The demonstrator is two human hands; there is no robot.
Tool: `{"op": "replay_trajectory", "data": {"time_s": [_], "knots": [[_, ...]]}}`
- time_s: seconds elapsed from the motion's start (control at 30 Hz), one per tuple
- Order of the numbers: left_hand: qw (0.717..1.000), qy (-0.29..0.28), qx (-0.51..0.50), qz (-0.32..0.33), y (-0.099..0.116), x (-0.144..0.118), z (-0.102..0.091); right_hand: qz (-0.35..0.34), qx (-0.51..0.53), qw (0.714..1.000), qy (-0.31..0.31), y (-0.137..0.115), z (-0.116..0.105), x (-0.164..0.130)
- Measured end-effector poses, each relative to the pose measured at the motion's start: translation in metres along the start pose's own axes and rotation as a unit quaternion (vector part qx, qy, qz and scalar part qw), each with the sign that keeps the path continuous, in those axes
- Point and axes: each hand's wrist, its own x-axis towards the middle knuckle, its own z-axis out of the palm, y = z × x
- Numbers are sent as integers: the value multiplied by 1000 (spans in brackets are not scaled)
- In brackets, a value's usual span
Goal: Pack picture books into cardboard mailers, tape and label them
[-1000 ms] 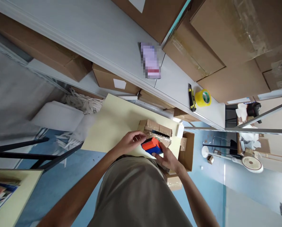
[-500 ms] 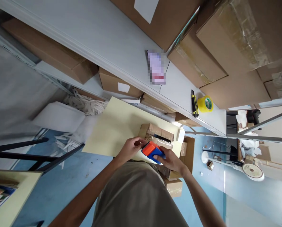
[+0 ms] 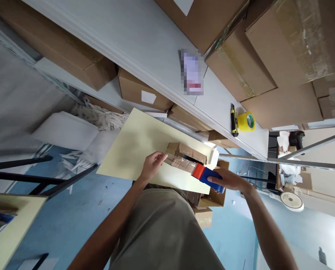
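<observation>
Head view: right hand (image 3: 227, 180) had its fingers wrapped around the blue grip of a red-and-blue tape dispenser (image 3: 211, 179), red end directed left. Dispenser sat at the right end of a small cardboard box (image 3: 184, 159), its red end at or just over the box; actual contact could not be determined. Box lay on a pale yellow tabletop (image 3: 136, 142), shiny clear tape visible across it. Left hand (image 3: 152, 165) was at the box's left end, thumb and index finger drawn nearly together, remaining fingers curled; could not tell whether a tape edge was pinched between them. An open carton (image 3: 220, 198) stood below the table's right end. On the grey shelf (image 3: 144, 56) beyond: yellow-and-black cutter (image 3: 234, 120), just beside a yellow tape roll (image 3: 244, 122).
</observation>
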Motion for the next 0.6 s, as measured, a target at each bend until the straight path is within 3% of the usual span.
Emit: {"op": "replay_trajectory", "data": {"time_s": [0.17, 0.4, 0.6], "knots": [[998, 19, -63, -20, -19, 15, 15, 10, 18, 1000, 15, -9, -17, 6], [996, 30, -79, -8, -26, 25, 26, 14, 7, 1000, 13, -24, -35, 9], [994, 43, -98, -37, -43, 43, 37, 27, -54, 998, 28, -31, -43, 28]]}}
